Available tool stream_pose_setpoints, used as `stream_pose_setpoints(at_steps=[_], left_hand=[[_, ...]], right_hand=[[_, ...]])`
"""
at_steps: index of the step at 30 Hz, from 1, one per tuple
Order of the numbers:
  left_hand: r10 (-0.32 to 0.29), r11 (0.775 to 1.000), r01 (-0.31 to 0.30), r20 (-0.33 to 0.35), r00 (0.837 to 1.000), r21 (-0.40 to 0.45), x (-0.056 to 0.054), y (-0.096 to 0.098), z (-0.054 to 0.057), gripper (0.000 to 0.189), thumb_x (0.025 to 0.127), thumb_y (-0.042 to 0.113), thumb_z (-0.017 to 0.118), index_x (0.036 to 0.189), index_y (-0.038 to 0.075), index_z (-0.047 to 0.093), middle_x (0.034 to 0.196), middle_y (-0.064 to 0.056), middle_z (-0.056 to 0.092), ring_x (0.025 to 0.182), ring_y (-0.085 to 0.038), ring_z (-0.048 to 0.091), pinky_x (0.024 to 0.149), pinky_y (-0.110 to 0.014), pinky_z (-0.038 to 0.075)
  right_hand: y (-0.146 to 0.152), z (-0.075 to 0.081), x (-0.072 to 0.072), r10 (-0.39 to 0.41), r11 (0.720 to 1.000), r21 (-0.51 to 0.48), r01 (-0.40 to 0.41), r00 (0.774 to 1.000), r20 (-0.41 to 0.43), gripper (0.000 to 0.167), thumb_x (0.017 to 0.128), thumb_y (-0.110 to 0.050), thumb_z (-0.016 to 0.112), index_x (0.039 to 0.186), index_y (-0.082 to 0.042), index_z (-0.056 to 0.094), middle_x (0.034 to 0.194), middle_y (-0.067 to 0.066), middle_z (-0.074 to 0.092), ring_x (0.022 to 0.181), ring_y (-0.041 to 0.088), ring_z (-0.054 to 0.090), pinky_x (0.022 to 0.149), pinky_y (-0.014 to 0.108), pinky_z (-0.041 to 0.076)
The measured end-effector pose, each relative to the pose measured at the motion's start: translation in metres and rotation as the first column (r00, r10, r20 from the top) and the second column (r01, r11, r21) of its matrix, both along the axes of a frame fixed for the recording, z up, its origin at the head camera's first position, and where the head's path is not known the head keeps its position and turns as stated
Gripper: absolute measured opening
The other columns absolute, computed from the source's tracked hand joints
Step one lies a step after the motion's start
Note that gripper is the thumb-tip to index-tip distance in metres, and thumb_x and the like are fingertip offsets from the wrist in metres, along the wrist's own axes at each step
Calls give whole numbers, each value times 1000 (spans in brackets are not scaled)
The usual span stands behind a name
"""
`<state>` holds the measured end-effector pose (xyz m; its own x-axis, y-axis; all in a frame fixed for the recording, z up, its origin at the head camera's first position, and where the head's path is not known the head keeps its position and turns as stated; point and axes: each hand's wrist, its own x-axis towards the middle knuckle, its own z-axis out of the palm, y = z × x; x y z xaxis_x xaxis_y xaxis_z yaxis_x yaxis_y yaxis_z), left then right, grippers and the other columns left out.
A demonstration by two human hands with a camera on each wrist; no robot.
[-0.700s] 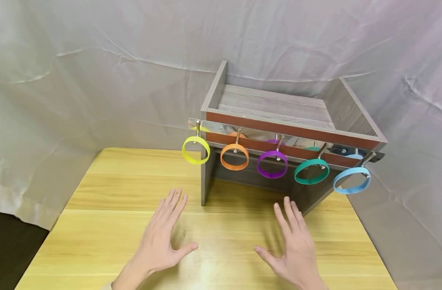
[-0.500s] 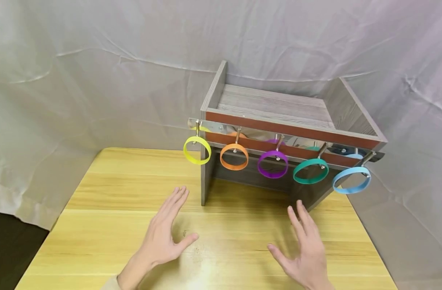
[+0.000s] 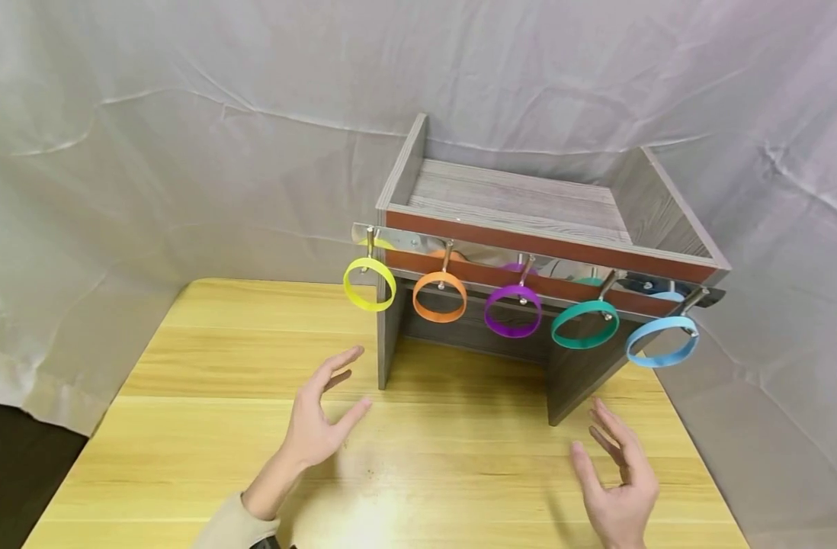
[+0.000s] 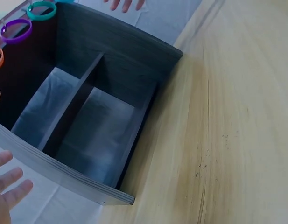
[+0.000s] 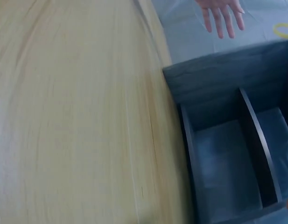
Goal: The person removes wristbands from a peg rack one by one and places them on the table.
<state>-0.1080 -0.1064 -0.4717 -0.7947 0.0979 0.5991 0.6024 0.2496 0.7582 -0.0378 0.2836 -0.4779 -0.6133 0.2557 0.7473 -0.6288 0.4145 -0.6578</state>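
Observation:
My left hand [image 3: 315, 427] hovers over the table just left of the grey wooden shelf [image 3: 514, 202], thumb apart and fingers loosely bent, holding nothing. Beyond the shelf's front right corner is my right hand [image 3: 620, 480], also holding nothing, its fingers slightly curved. Across the shelf's front runs a metal bar with hooks. On them hang a yellow ring [image 3: 349, 290], an orange ring [image 3: 416, 305], a purple ring [image 3: 489, 314], a green ring [image 3: 557, 332] and a light blue ring [image 3: 631, 350]. Fingers of the left hand [image 4: 13, 184] show beside the shelf's side panel in the left wrist view.
The shelf stands on a light wooden table [image 3: 206, 427], with grey cloth [image 3: 254, 168] hung behind and at both sides. Its inside, crossed by a dividing board [image 4: 73, 102], shows in the left wrist view. A dark gap [image 3: 20, 473] lies past the table's left edge.
My right hand has moved right, out past the shelf's right side panel. The left hand has turned and its fingers have bent a little. The rings still hang on their hooks.

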Motion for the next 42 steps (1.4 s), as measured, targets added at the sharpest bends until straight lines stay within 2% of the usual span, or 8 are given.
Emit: stream_pose_setpoints(at_steps=[4, 11, 20, 24, 27, 30, 37, 42], left_hand=[[10, 998, -11, 13, 1000, 69, -10, 3, -3, 62, 84, -8, 79, 142, 4, 61, 138, -23, 69, 132, -9, 64, 105, -26, 63], [46, 994, -54, 80, 996, 97, -24, 8, -2, 57, 84, -5, 83, 137, 4, 65, 130, -15, 74, 121, -21, 71, 97, -31, 67], [24, 996, -35, 126, 992, 87, -41, 12, -1, 51, 87, -5, 80, 135, 3, 66, 127, -19, 74, 114, -38, 72, 93, -40, 69], [20, 996, -31, 132, 991, 82, -46, 15, 1, 48, 87, -4, 81, 132, 4, 68, 126, -18, 75, 112, -37, 73, 91, -43, 69], [27, 996, -39, 139, 990, 85, -49, 17, 2, 48, 86, -4, 83, 131, 4, 68, 126, -18, 75, 110, -35, 74, 89, -46, 69], [39, 995, -52, 150, 988, 85, -51, 20, 2, 49, 85, -4, 83, 131, 3, 68, 125, -18, 74, 108, -31, 75, 87, -45, 70], [41, 990, -65, 184, 982, 126, -59, 25, 1, 44, 86, -6, 82, 127, 3, 70, 121, -18, 74, 106, -22, 74, 85, -30, 70], [51, 986, -81, 199, 979, 145, -62, 27, 1, 43, 84, -8, 82, 125, 3, 71, 119, -17, 74, 104, -14, 72, 85, -28, 70]], right_hand=[[10, -3, -6, 24, 993, -117, -24, 1000, 0, 45, 79, 30, 63, 123, 28, 58, 128, 7, 77, 114, 12, 75, 95, 15, 63], [24, -1, -22, 118, 944, -303, -130, 991, -58, 43, 79, 34, 61, 122, 32, 55, 120, 14, 79, 106, 17, 78, 88, 16, 65], [28, 5, -36, 16, 943, -332, 4, 998, 59, 43, 80, 29, 69, 122, 26, 61, 111, 7, 82, 97, 12, 79, 82, 15, 66], [29, 6, -42, -19, 941, -333, 66, 990, 142, 43, 81, 26, 72, 123, 23, 63, 108, 2, 82, 94, 10, 79, 79, 16, 66], [29, 6, -46, -8, 935, -347, 67, 986, 169, 43, 81, 25, 73, 123, 21, 64, 106, 0, 82, 93, 10, 79, 78, 16, 66], [29, 3, -50, 25, 932, -362, 29, 989, 145, 43, 80, 26, 73, 122, 22, 64, 104, 1, 82, 92, 11, 79, 77, 16, 66], [30, 0, -56, 84, 917, -395, -49, 994, 72, 40, 79, 31, 68, 119, 26, 63, 100, 3, 81, 90, 10, 78, 74, 15, 66], [34, -3, -60, 119, 911, -402, -90, 992, 48, 40, 79, 33, 66, 118, 27, 62, 100, 4, 80, 90, 11, 78, 74, 14, 66]])
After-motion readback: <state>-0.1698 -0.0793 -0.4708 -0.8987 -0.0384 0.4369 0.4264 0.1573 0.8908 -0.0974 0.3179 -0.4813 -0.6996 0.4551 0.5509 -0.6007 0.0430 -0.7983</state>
